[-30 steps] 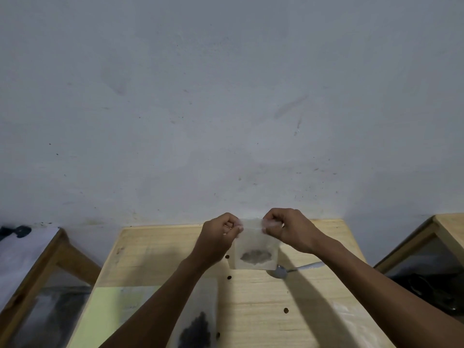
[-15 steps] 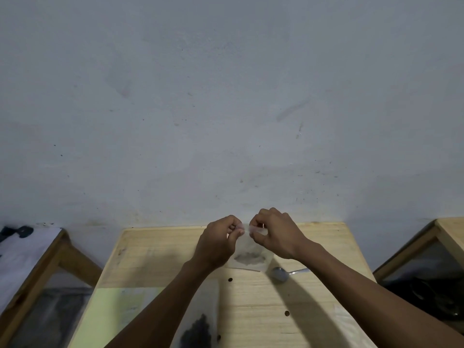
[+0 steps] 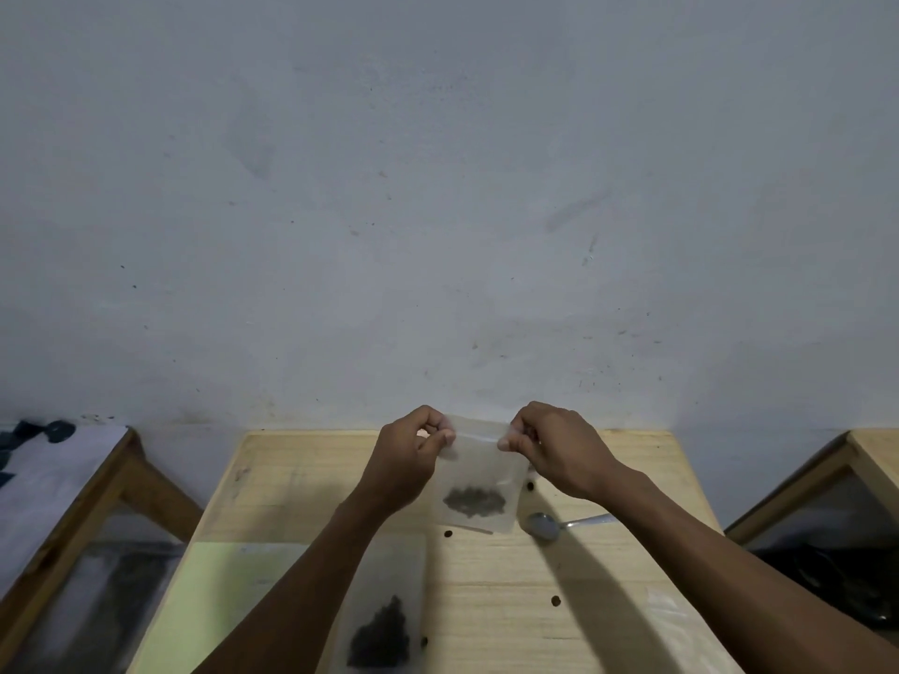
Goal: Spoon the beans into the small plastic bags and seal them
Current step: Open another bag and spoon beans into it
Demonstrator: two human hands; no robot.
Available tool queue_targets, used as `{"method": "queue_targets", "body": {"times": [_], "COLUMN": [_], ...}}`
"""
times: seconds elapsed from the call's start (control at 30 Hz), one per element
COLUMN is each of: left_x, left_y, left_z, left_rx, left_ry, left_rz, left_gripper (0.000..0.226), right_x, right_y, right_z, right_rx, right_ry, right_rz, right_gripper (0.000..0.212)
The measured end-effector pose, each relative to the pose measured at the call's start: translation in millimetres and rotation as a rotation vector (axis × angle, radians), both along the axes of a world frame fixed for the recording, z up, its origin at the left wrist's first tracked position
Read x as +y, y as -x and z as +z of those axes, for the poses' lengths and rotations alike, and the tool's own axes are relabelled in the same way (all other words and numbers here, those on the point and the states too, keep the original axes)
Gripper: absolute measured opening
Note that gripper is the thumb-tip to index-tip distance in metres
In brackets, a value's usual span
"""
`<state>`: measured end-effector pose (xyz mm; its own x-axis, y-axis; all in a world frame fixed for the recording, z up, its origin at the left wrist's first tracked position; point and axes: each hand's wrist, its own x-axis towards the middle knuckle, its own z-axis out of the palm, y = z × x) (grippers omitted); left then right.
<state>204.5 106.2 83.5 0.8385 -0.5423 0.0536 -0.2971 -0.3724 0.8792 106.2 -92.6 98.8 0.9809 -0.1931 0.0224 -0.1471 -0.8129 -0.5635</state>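
Above the wooden table [image 3: 301, 484], the left hand [image 3: 404, 467] and right hand [image 3: 559, 449] pinch the small bag's [image 3: 479, 479] top corners, its beans [image 3: 474, 499] blurred.

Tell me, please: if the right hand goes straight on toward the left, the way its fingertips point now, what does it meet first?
Probably the left hand. The right hand pinches the small plastic bag at its top corner, and the left hand pinches the opposite corner.
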Motion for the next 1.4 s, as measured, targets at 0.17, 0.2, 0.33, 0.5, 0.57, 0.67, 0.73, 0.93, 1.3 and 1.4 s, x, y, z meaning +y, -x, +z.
{"method": "queue_targets", "body": {"times": [0.17, 0.2, 0.33, 0.5, 0.57, 0.67, 0.73, 0.93, 1.3, 1.4], "left_x": [15, 19, 36, 62, 78, 99, 113, 144, 145, 146], "left_y": [1, 1, 11, 25, 33, 47, 55, 74, 71, 69], "left_z": [0, 0, -1, -18, -32, -53, -65, -97, -127, -132], "left_rx": [0.16, 0.201, 0.396, 0.557, 0.58, 0.575, 0.528, 0.372, 0.336, 0.351], "left_ry": [0.09, 0.112, 0.215, 0.26, 0.164, 0.032, -0.056, -0.391, -0.508, -0.541], "left_rz": [0.062, 0.086, 0.159, 0.283, 0.247, 0.188, 0.229, 0.291, 0.249, 0.239], "left_gripper": [0.013, 0.013, 0.014, 0.012, 0.019, 0.031, 0.034, 0.044, 0.042, 0.054], "right_x": [17, 23, 45, 75, 90, 111, 127, 171, 195, 196], "right_y": [11, 14, 19, 19, 21, 27, 32, 44, 30, 30], "right_z": [-6, -9, -28, -36, -44, -62, -72, -110, -175, -172], "right_rx": [-0.028, -0.008, 0.066, 0.161, 0.172, 0.175, 0.217, 0.441, 0.472, 0.454], "right_ry": [-0.646, -0.7, -0.912, -1.17, -1.211, -1.082, -1.009, -0.849, -0.426, -0.409], "right_rz": [-0.07, -0.066, -0.121, -0.297, -0.386, -0.473, -0.418, -0.231, -0.329, -0.327], "right_gripper": [0.022, 0.015, 0.02, 0.03, 0.022, 0.013, 0.011, 0.041, 0.029, 0.023]}}
